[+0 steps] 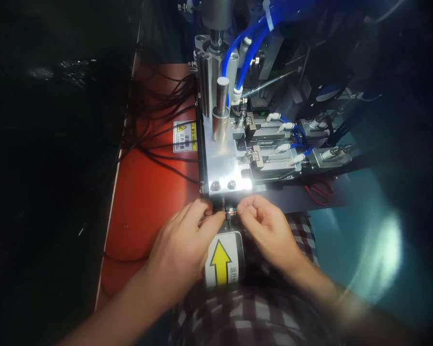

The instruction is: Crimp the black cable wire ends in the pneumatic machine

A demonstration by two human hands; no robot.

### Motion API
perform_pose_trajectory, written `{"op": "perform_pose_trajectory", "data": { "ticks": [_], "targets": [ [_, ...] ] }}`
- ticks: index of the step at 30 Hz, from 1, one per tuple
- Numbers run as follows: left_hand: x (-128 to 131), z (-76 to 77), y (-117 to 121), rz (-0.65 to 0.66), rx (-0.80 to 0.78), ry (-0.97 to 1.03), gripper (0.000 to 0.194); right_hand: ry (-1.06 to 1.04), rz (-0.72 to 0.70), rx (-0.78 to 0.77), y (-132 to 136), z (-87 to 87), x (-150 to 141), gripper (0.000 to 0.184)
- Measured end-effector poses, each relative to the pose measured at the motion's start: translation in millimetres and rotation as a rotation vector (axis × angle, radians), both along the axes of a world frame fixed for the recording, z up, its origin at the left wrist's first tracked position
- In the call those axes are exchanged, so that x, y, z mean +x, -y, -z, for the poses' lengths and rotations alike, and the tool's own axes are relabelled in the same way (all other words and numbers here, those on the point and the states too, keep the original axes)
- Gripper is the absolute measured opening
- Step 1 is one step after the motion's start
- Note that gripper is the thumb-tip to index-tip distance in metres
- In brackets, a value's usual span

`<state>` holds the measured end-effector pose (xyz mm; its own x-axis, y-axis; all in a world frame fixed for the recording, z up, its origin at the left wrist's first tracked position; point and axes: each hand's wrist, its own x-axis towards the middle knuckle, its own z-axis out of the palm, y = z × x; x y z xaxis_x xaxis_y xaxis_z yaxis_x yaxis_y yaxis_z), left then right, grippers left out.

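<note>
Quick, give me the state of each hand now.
Left hand: closed, pinching the thin wire.
Right hand: closed, pinching the small connector.

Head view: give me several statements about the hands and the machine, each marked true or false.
1. Both hands pinch a small wire piece at the machine's front edge. True.
2. The left hand rests on the warning sticker. False: the sticker lies farther back on the red surface.
3. The yellow arrow label sits below the hands. True.
4. The air hoses are green. False: they are blue.
5. The right hand holds the red-handled tool. False: it lies apart, untouched.
</note>
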<state>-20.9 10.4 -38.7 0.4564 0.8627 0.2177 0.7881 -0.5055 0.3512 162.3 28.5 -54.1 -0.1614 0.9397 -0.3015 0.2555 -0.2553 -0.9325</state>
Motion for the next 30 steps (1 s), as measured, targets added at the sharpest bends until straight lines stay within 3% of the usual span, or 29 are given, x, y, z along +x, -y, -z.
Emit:
{"op": "perform_pose_trajectory", "data": {
  "ticks": [5,12,17,27,30],
  "targets": [
    [-0.2,-1.0,-0.7,0.005,0.014,0.001,0.032,0.011,-0.009,-0.075,-0.3,-2.0,3.1,0.015],
    [1.5,-1.1,-2.3,0.008,-0.015,0.028,0.030,0.162,-0.007,0.251,3.6,-3.9,1.8,0.007],
    [1.1,-1.3,-1.4,0.011,-0.014,0.030,0.029,0.248,-0.071,0.347,2.7,-2.7,0.8,0.009],
    [0.5,-1.3,-0.8,0.013,0.007,0.039,0.028,0.139,-0.023,0.116,4.1,-1.3,-1.4,0.014],
    [1.2,-2.0,-1.4,0.011,0.003,0.039,0.027,0.049,0.009,-0.070,-2.1,-6.1,-2.6,0.014]
  ]
}}
